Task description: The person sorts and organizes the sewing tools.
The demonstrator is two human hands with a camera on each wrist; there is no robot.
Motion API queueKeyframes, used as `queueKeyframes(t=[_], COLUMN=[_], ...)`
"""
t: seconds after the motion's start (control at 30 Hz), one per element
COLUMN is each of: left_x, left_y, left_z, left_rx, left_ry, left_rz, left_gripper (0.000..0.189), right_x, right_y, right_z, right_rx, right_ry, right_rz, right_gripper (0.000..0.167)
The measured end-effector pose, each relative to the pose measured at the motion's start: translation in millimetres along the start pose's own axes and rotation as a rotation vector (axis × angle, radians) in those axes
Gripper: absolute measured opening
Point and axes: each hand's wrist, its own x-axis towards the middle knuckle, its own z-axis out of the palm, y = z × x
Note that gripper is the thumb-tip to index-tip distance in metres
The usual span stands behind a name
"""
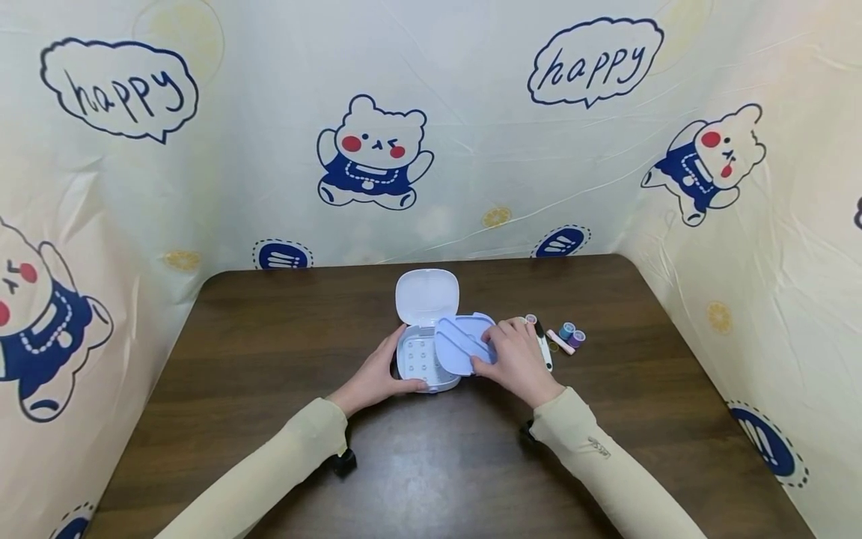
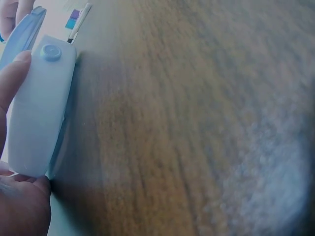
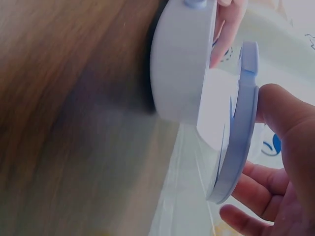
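Observation:
A pale, rounded storage box [image 1: 419,359] stands on the table with its hinged lid [image 1: 427,298] raised at the back. Small round bumps dot its inside floor. My left hand [image 1: 378,372] grips the box from its left side, thumb along the front wall near the round clasp [image 2: 50,52]. With my right hand [image 1: 515,355] I hold a light blue inner tray [image 1: 465,344] by its right edge. The tray hangs above the right part of the box, overlapping it from overhead. In the right wrist view a gap shows between tray [image 3: 238,137] and box wall [image 3: 179,64].
To the right of my right hand lie blue [image 1: 568,329] and purple [image 1: 577,339] thread spools, a small pale pink stick [image 1: 561,342] and a slim white-and-black tool [image 1: 544,348]. A pinkish spool [image 1: 530,320] sits behind that hand. Printed cloth [image 1: 471,150] hangs around the brown table [image 1: 289,322].

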Motion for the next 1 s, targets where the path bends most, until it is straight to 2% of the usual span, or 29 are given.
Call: queueKeyframes(t=[0.27,0.6,1.0], left_x=[1.5,0.5,0.3], left_y=[-0.6,0.6,0.5], left_z=[0.5,-1.1,-1.5], left_rx=[0.006,0.007,0.013], left_ry=[-0.016,-0.011,-0.019], left_rz=[-0.020,-0.008,-0.018], left_gripper=[0.123,0.122,0.122], right_x=[-3.4,-10.5,-18.1], right_y=[21,61,106], right_z=[-12,-18,-33], right_rx=[0.004,0.043,0.043], right_ry=[-0.024,0.055,0.064], right_rz=[0.031,0.055,0.086], right_gripper=[0.039,0.038,0.037])
